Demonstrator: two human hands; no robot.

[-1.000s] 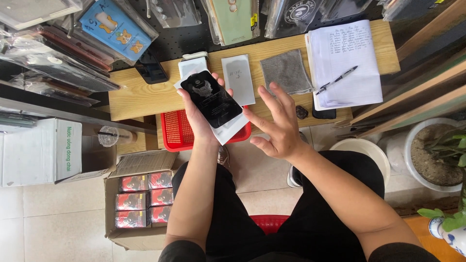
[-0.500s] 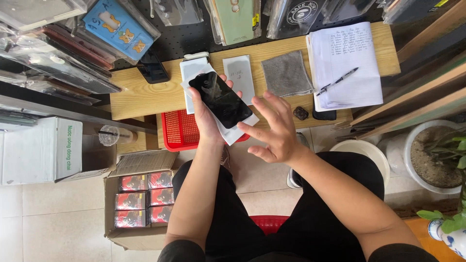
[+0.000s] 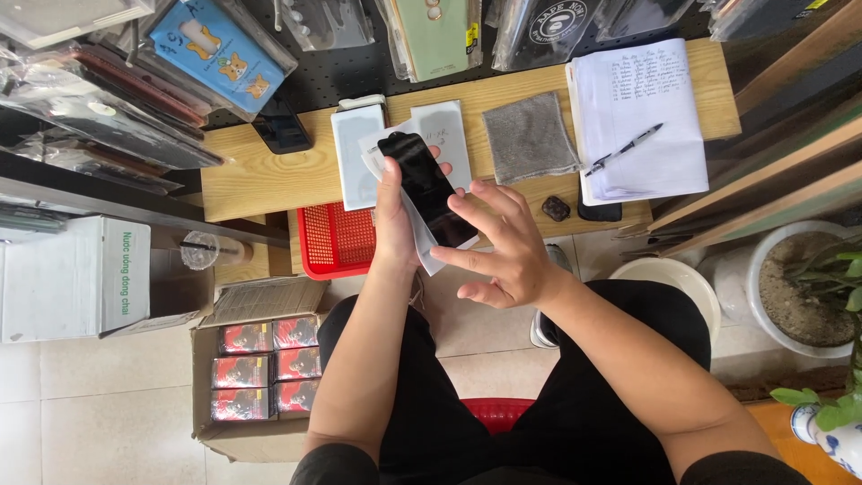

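My left hand (image 3: 395,220) grips the black smartphone (image 3: 427,189), long axis toward upper left of frame; my right hand (image 3: 503,247), fingers spread and empty, hovers at its lower end.

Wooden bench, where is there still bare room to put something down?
On the wooden bench, bare wood lies left of the white card, below the dark phone. A strip lies under the grey cloth. The middle and the notepad end are crowded.
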